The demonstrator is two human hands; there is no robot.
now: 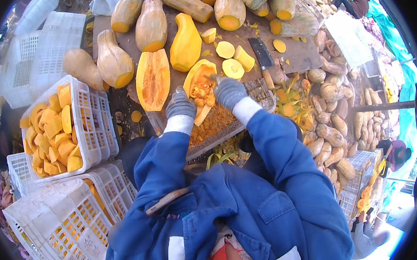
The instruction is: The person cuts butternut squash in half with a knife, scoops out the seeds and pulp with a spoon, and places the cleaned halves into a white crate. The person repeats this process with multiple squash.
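A peeled squash half (201, 66) is tilted between my hands, its hollow facing me. Stringy orange seed pulp (199, 89) hangs from the hollow over a white plastic crate (227, 133) that contains more pulp. In a grey glove, my left hand (180, 104) grips the half's lower left side. My right hand (230, 92), gloved too, has its fingers at the right rim of the hollow; whether it holds a small tool is hidden. Left of them lies another cut half (153, 81), hollow side up. A whole peeled squash (185, 42) rests just beyond.
Unpeeled squashes (151, 25) line the board's far side. A cleaver (261, 54) with a wooden handle lies at right, near peeled chunks (233, 68). At left stands a crate of cut pieces (97, 127). Whole squashes (330, 134) are heaped at right, with other people beyond.
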